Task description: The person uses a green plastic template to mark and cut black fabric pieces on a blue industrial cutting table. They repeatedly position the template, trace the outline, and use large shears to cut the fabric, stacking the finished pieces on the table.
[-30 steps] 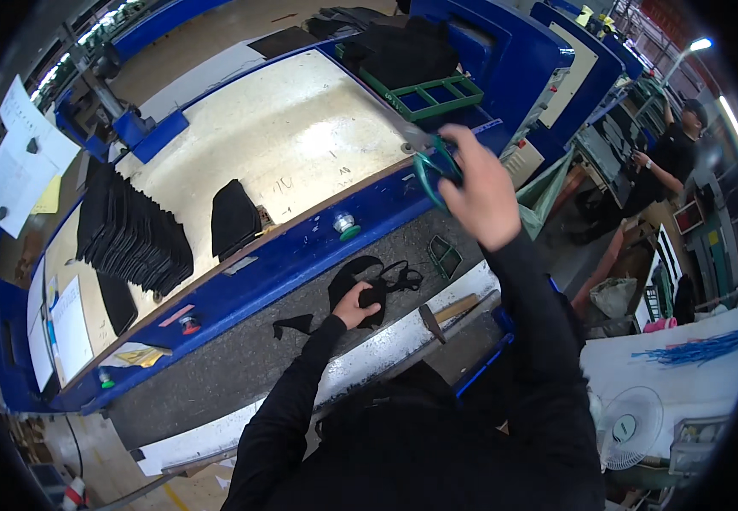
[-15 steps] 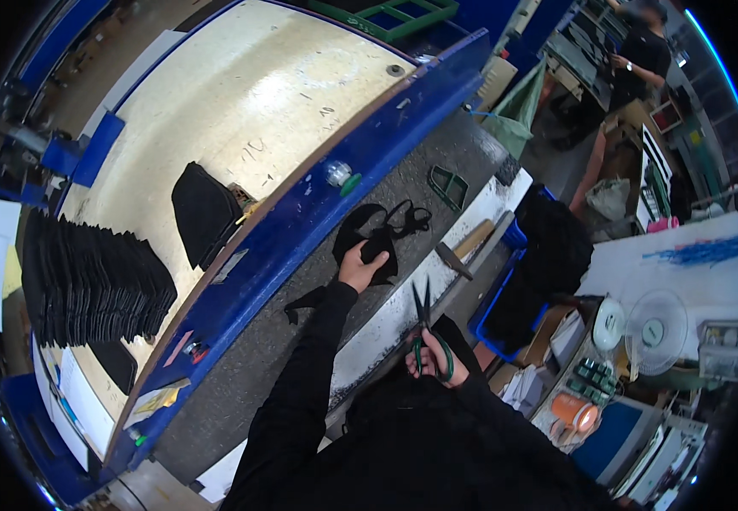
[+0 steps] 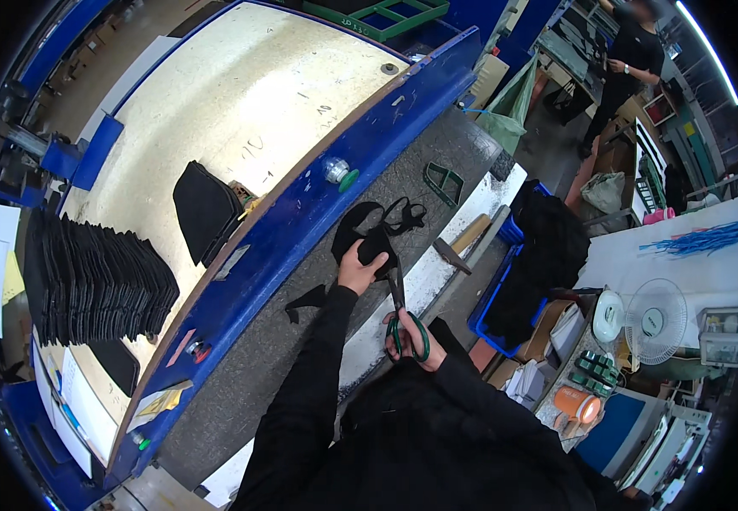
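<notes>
My left hand (image 3: pixel 359 271) is closed on a piece of black fabric (image 3: pixel 374 247) over the dark grey work surface. Thin black scraps (image 3: pixel 405 217) lie just beyond it. My right hand (image 3: pixel 416 342) grips the scissors (image 3: pixel 398 298) by their green handles. The blades point up toward the fabric's lower right edge and seem to meet it; whether they cut into it I cannot tell. A separate small black scrap (image 3: pixel 307 301) rests on the surface, left of my left forearm.
Stacked black pieces (image 3: pixel 105 281) and a smaller pile (image 3: pixel 203 213) stand on the pale board behind a blue rail (image 3: pixel 288 243). A green frame-shaped die (image 3: pixel 444 183) and a hammer (image 3: pixel 471 234) lie to the right. Beyond are a blue crate (image 3: pixel 497 341), a fan (image 3: pixel 653 320) and another person (image 3: pixel 633 60).
My right hand has brought the scissors leftward and up, from apart to the fabric's edge, and the blades appear closer together. My left hand keeps its hold on the fabric.
</notes>
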### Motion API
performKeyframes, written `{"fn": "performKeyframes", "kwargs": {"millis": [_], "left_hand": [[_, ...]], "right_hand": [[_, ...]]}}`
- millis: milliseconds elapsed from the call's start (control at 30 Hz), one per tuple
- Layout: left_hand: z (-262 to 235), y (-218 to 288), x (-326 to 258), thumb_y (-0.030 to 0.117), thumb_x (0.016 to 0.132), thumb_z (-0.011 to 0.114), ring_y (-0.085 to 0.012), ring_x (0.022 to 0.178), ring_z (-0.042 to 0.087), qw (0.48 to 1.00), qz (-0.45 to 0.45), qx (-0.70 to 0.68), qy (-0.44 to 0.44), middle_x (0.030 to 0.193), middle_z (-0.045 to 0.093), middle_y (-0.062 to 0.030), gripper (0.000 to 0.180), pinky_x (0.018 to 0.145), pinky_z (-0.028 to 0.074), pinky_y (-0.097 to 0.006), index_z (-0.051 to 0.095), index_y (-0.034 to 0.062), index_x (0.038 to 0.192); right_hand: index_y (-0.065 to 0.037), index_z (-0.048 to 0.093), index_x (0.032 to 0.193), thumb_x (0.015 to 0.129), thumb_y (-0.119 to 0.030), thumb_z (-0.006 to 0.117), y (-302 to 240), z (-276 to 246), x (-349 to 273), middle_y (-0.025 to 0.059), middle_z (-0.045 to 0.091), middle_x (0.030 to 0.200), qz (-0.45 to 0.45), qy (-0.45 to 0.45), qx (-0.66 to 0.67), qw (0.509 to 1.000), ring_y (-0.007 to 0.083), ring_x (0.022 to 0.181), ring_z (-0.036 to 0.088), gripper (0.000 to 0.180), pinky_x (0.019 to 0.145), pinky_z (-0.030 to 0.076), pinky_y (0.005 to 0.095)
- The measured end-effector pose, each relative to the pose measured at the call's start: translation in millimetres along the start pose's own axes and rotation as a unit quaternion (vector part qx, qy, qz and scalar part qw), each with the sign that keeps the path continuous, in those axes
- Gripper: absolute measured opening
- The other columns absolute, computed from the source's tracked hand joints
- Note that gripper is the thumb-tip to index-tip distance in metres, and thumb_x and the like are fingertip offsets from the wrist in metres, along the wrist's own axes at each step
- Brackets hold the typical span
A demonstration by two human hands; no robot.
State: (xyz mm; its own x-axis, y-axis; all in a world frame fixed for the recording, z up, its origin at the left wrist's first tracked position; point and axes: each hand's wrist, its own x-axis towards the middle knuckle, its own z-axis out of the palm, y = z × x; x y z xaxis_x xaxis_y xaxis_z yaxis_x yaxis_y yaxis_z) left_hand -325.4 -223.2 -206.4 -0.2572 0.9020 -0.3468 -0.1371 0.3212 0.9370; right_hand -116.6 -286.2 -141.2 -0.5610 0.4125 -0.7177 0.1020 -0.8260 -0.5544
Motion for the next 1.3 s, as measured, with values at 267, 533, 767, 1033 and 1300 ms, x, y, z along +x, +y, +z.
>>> {"fn": "performKeyframes", "kwargs": {"millis": [267,533,767,1033,1300], "left_hand": [[-11,-19,-3,0.006,0.086,0.081,-0.0081,0.075,0.065,0.991,0.007,-0.115,-0.071,0.096,0.07,0.0005,0.04,0.061,0.051,-0.024,0.062,0.0057,0.121],[-18,-6,-9,0.008,0.087,0.08,-0.0058,0.078,0.063,0.985,-0.054,-0.139,-0.086,0.099,0.069,0.0024,0.04,0.063,0.049,-0.022,0.062,0.0078,0.123],[-2,-15,-9,-0.006,0.081,0.08,-0.0145,0.113,0.064,0.981,0.017,-0.175,-0.075,0.124,0.066,-0.0032,0.063,0.097,0.052,-0.03,0.053,0.0036,0.138],[5,-12,-14,-0.008,0.078,0.081,-0.0147,0.12,0.06,0.986,0.017,-0.135,-0.095,0.13,0.063,-0.0037,0.071,0.104,0.049,-0.031,0.051,0.0014,0.141],[11,-9,-13,-0.001,0.076,0.085,-0.0158,0.123,0.057,0.988,0.017,-0.109,-0.106,0.133,0.061,-0.0068,0.074,0.107,0.045,-0.031,0.049,0.0005,0.141]], "right_hand": [[-0.005,0.059,0.115,0.105,-0.058,0.044,-14,12,-6,0.0064,0.061,0.068,-0.021,0.069,-0.074,0.995,0.0139,0.051,0.057,0.055,0.049,0.047,0.0274],[-0.003,0.06,0.112,0.106,-0.053,0.044,-9,6,-2,0.005,0.058,0.066,-0.033,0.088,-0.118,0.988,0.0125,0.05,0.055,0.053,0.048,0.046,0.0271],[-0.004,0.059,0.112,0.107,-0.05,0.047,-17,1,-6,0.0035,0.056,0.066,-0.035,0.074,-0.153,0.985,0.0118,0.051,0.055,0.048,0.047,0.046,0.0268],[-0.004,0.056,0.101,0.106,-0.051,0.048,-14,-19,2,0.0031,0.055,0.066,-0.074,0.063,-0.221,0.97,0.0119,0.052,0.056,0.048,0.05,0.047,0.0275],[-0.003,0.056,0.098,0.106,-0.049,0.048,-24,-21,3,0.0033,0.054,0.063,-0.096,0.076,-0.247,0.961,0.0121,0.049,0.054,0.047,0.048,0.046,0.0278]]}}
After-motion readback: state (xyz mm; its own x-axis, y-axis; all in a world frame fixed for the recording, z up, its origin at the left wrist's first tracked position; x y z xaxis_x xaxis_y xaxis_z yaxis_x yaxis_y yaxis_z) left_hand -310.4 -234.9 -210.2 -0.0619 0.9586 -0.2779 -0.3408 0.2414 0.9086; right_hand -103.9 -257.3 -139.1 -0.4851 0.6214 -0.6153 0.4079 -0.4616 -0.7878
